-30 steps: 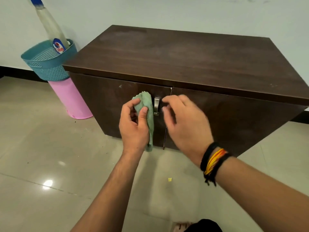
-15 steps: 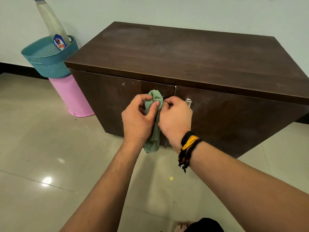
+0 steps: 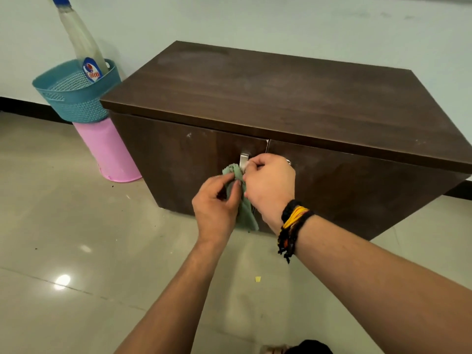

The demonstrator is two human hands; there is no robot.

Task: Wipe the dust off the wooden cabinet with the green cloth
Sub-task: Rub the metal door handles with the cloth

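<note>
Head view: left hand point(image 3: 217, 203) and right hand point(image 3: 270, 185) both pinched shut on green cloth point(image 3: 244, 205), just below door handle point(image 3: 244, 159) of wooden cabinet point(image 3: 281, 98). Bunch cloth into flat pad; wipe around handle firmly.

A blue, red and white label point(image 3: 92, 70) on the spray bottle point(image 3: 79, 39) at ten o'clock reads roughly "Colin"; the letters are blurred and partly hidden by the teal basket point(image 3: 74, 103)
</note>
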